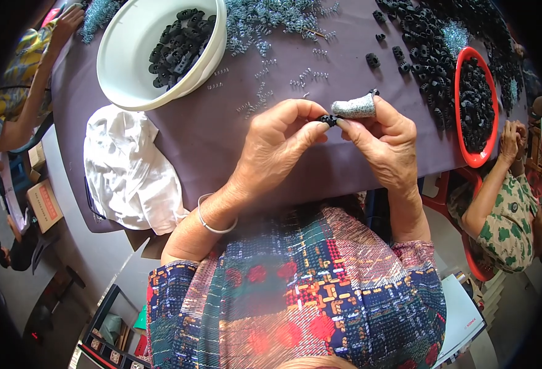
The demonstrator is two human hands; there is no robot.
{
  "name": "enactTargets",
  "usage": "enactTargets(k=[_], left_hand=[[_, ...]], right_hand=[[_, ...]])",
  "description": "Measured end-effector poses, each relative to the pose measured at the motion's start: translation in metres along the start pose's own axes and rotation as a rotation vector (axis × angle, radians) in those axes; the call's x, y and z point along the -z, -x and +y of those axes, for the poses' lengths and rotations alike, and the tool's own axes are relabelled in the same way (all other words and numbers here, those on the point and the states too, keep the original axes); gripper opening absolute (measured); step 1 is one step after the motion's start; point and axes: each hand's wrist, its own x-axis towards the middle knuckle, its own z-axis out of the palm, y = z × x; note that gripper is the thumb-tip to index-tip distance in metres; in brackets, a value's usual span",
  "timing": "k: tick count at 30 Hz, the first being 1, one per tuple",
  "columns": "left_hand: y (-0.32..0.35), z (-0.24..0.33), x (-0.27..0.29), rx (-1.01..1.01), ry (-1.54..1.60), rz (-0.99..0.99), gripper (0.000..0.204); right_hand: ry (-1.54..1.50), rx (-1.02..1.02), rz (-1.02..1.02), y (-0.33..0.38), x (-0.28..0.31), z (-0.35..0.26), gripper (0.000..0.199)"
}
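My left hand [277, 138] pinches a small black plastic piece [328, 120], shaped like part of a cord lock, between thumb and forefinger. From the other side my right hand [384, 138] closes on the same piece, thumb tip against it. A grey speckled finger cover [354, 108] wraps my right forefinger. Fingertips hide much of the piece, so any spring inside it cannot be made out. Just beyond my hands, several loose thin metal springs [310, 77] lie on the purple-grey tablecloth [222, 138].
A white basin [114, 64] of black pieces stands at far left, near a crumpled white cloth [129, 166]. A heap of springs [277, 21] lies beyond. Scattered black pieces [415, 49] and a red basket [475, 158] are at right. Other people sit at both sides.
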Motion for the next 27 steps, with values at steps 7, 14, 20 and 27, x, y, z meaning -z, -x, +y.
enactTargets(k=[7,14,20,27], left_hand=[[-0.001,-0.007,-0.002,-0.069,-0.156,0.031,0.013],[-0.001,-0.011,-0.003,-0.149,-0.199,0.062,0.013],[0.003,-0.008,-0.004,-0.185,-0.224,0.085,0.012],[-0.001,-0.006,0.0,-0.06,-0.089,0.045,0.012]], right_hand=[[0.078,-0.01,-0.011,-0.002,0.0,0.007,0.017],[0.097,0.011,-0.019,-0.002,-0.003,0.012,0.016],[0.116,0.068,0.016,-0.001,-0.01,0.015,0.013],[0.317,0.342,0.058,-0.005,-0.011,0.017,0.019]])
